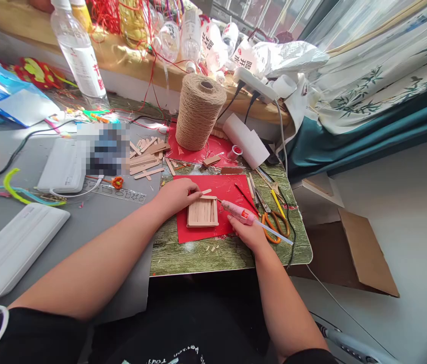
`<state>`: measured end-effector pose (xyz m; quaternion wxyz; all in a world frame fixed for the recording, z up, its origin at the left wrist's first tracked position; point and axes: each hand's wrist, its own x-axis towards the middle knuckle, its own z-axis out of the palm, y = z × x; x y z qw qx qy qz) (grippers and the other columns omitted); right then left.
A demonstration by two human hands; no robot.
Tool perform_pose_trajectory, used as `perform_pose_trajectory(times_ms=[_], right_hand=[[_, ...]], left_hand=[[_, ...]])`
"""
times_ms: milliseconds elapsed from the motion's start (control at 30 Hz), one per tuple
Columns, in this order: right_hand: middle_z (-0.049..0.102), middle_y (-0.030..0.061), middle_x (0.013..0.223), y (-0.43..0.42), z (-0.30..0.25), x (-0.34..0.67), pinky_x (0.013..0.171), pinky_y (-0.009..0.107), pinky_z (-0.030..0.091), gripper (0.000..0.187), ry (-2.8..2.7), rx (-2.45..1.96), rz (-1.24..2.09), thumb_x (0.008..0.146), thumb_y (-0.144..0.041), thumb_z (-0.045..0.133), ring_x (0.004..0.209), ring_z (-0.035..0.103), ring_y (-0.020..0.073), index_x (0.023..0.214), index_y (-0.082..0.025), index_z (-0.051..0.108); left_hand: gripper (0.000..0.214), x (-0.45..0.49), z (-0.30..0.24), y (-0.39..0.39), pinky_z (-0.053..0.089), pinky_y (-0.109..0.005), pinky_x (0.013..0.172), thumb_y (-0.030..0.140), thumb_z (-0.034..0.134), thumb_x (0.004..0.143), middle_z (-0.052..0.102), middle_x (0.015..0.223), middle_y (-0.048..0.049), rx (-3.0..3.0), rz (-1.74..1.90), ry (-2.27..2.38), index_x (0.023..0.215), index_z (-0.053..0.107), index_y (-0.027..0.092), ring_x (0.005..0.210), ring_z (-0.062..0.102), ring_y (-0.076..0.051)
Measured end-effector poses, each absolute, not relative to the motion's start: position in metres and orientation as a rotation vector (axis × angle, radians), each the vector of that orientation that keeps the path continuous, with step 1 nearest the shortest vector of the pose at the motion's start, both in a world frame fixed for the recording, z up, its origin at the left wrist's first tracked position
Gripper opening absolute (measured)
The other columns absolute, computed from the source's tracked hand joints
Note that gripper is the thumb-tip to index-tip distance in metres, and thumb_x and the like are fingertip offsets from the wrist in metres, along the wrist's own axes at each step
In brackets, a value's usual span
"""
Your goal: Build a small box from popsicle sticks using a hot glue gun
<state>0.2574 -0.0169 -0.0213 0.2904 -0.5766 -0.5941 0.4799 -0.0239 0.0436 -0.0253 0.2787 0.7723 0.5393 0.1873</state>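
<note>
A shallow tray built from craft sticks (202,215) lies on a sheet of red paper (232,183), its slatted base facing up within raised edges. At its top left corner, my left hand (177,196) has its fingers closed on a single craft stick (207,191), whose end pokes out past the fingertips. My right hand (249,233) is wrapped round a pink hot glue gun (238,211). The gun's nozzle points at the tray's top right corner, and a translucent glue stick (279,235) sticks out behind. My left palm is hidden from view.
Loose craft sticks (148,156) lie in a pile beyond my left hand. A big twine spool (200,111) stands behind the paper. Orange-handled scissors (274,225) lie to the right, near a yellow pen (277,203). White power banks (19,247) rest at left.
</note>
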Motion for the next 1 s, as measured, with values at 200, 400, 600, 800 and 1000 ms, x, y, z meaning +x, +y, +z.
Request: perform_pose_trajectory(times_ms=[200, 400, 600, 800, 1000], right_hand=[[0.075, 0.0067, 0.072, -0.014, -0.023, 0.260, 0.049, 0.033, 0.057, 0.061, -1.550, -1.542, 1.329, 0.082, -0.055, 0.080, 0.062, 0.069, 0.0238, 0.133, -0.023, 0.075], [0.065, -0.0001, 0.062, -0.027, -0.031, 0.277, 0.038, 0.024, 0.036, 0.061, -1.255, -1.543, 1.350, 0.082, -0.056, 0.080, 0.046, 0.050, 0.0129, 0.133, -0.023, 0.072], [0.070, 0.0011, 0.068, -0.047, -0.025, 0.298, 0.043, 0.025, 0.041, 0.047, -1.548, -1.526, 1.509, 0.083, -0.047, 0.083, 0.050, 0.051, 0.0125, 0.126, -0.027, 0.077], [0.079, 0.0060, 0.090, -0.049, -0.018, 0.299, 0.047, 0.026, 0.047, 0.042, -1.671, -1.472, 1.447, 0.084, -0.043, 0.080, 0.062, 0.063, 0.0167, 0.122, -0.025, 0.080], [0.080, 0.0063, 0.091, -0.044, -0.007, 0.296, 0.057, 0.030, 0.059, 0.039, -1.717, -1.446, 1.415, 0.080, -0.041, 0.082, 0.083, 0.073, 0.0248, 0.116, -0.026, 0.083]], left_hand=[[0.034, -0.025, -0.028, 0.044, 0.044, -0.033, 0.072, 0.046, 0.053, 0.097, 0.077, 0.099, -0.0056, 2.070, 0.526, 1.435, 0.091, 0.077, 0.022, 0.092, 0.067, -0.023], [0.033, -0.025, -0.027, 0.043, 0.042, -0.034, 0.069, 0.045, 0.053, 0.097, 0.077, 0.097, -0.0056, 2.073, 0.517, 1.443, 0.089, 0.076, 0.023, 0.090, 0.067, -0.023], [0.033, -0.025, -0.028, 0.045, 0.042, -0.034, 0.068, 0.046, 0.054, 0.097, 0.077, 0.096, -0.0052, 2.072, 0.516, 1.443, 0.088, 0.076, 0.023, 0.089, 0.067, -0.024], [0.032, -0.025, -0.030, 0.046, 0.042, -0.034, 0.071, 0.047, 0.055, 0.097, 0.077, 0.100, -0.0046, 2.070, 0.526, 1.445, 0.094, 0.077, 0.024, 0.093, 0.067, -0.024], [0.033, -0.024, -0.026, 0.045, 0.043, -0.034, 0.071, 0.048, 0.056, 0.098, 0.076, 0.097, -0.0045, 2.049, 0.499, 1.441, 0.091, 0.076, 0.023, 0.090, 0.066, -0.023]])
